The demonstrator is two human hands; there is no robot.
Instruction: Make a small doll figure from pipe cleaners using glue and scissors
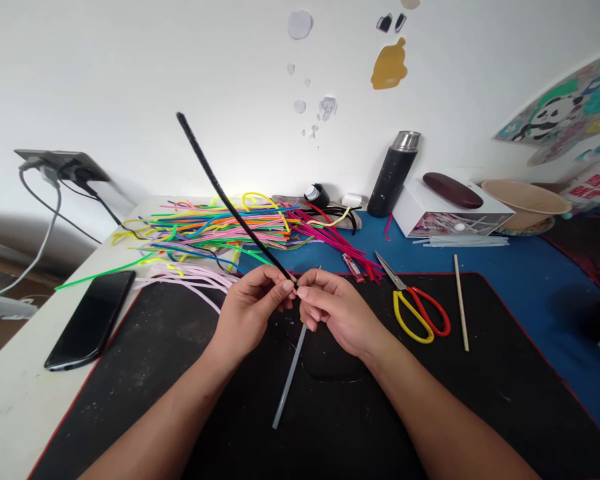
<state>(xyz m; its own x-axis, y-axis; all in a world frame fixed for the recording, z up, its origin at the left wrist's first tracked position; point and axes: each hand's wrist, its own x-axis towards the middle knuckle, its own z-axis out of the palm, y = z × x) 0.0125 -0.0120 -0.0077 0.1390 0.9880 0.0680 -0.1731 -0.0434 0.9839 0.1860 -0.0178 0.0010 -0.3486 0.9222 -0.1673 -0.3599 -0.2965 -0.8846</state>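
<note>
A long black pipe cleaner (225, 200) slants up and to the left from between my fingertips. My left hand (245, 313) pinches it close to its lower end, thumb against forefinger. Right beside it, my right hand (340, 310) has thumb and fingers closed on the very tip, which is mostly hidden. Below my right hand a thin translucent stick (289, 380), like a glue stick, points down toward me; its upper end is covered by the fingers. A thin dark strand (333, 380) curves over the black mat (180, 413).
Many coloured pipe cleaners (215, 223) lie heaped behind my hands. Scissors (415, 303) and a wooden stick (461, 303) are to the right, a phone (91, 320) to the left. A thermos (394, 173), a white box (450, 207) and a bowl (525, 200) stand near the wall.
</note>
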